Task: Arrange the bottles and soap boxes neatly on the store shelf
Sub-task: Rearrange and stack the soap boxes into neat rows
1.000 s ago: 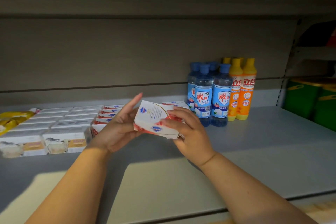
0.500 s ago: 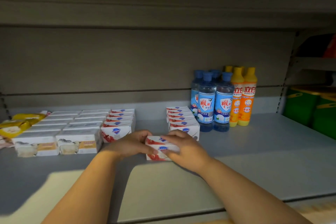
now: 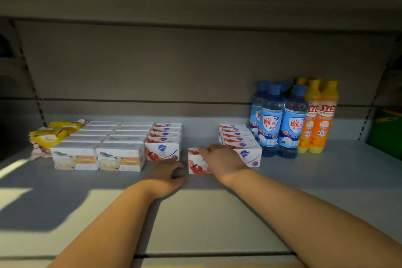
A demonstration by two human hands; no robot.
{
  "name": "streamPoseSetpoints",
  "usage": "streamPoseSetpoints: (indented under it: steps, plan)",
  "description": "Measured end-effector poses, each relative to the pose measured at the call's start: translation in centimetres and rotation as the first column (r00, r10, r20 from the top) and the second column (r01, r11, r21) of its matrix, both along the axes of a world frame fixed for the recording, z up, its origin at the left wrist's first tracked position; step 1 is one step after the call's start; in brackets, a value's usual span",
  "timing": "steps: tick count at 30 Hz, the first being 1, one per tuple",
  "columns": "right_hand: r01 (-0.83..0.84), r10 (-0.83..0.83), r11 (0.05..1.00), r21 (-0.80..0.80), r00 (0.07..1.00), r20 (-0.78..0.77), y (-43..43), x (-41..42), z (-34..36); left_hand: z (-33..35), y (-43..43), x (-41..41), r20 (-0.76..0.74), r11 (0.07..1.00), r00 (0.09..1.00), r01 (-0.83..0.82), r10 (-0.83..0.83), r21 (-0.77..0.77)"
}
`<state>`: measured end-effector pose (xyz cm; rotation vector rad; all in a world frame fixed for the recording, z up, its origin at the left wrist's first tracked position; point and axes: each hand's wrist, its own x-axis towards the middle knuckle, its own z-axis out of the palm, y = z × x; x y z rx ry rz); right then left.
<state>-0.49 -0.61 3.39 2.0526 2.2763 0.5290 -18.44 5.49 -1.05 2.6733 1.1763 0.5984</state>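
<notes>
My right hand (image 3: 221, 162) lies over the top of one red-and-white soap box (image 3: 194, 164), fingers fairly straight across its lid and pointing left. It is not wrapped round the box. My thumb is hidden, so I can't say more about the grip.

My left hand (image 3: 167, 175) is down on the shelf (image 3: 217, 213) just left of that box, fingers loosely curled and holding nothing. The fingertips are close to the box's lower left corner, but I can't tell if they touch it.

The box stands on the shelf in the gap between two rows of the same soap. The left row (image 3: 163, 150) runs front to back, and so does the right row (image 3: 241, 141). The box's front face sits a bit forward of both rows' front boxes. Its right end is under my hand, so I can't tell if it touches the right row.

Left of the left row are two rows of white boxes with cream labels (image 3: 97, 154), packed side by side. Further left, yellow packets (image 3: 52, 135) lie in a loose pile.

Right of the right row, blue bottles (image 3: 280, 124) stand upright in a cluster just beside it. Orange bottles (image 3: 319, 119) with yellow caps stand upright against the blue ones. At the far right edge is a green container (image 3: 387, 128), only partly in view.
</notes>
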Motion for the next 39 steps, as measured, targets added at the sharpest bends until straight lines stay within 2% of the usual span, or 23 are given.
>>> streamPoseSetpoints:
  steps: [4,10,15,19,30,39]
  plan:
    - [0.007,-0.007,1.0,0.024,1.0,0.018,2.3,-0.1,0.2,-0.2,0.4,-0.1,0.019,1.0,1.0,-0.024,0.024,0.02]
    - [0.096,-0.095,0.995,0.008,0.995,-0.042,7.2,0.5,0.1,-0.8,2.1,-0.9,0.079,0.996,0.997,0.026,-0.019,-0.082]
    - [0.257,-0.257,0.966,-0.008,0.964,-0.065,11.1,0.0,-1.1,-1.0,3.2,-0.9,0.167,0.99,0.986,0.049,-0.026,-0.134]
    - [0.322,-0.32,0.947,-0.004,0.939,-0.124,13.4,0.4,-2.0,-1.3,3.6,-0.9,0.146,0.994,0.989,0.042,-0.027,-0.099]
    - [0.306,-0.233,0.918,0.251,0.93,-0.283,15.9,2.0,-4.1,-1.3,3.5,-0.4,0.14,0.999,0.99,0.002,0.004,-0.039]
    - [0.344,-0.251,0.898,0.276,0.913,-0.322,15.3,1.7,-4.6,-1.2,3.7,-0.7,0.167,0.997,0.986,-0.001,0.014,-0.079]
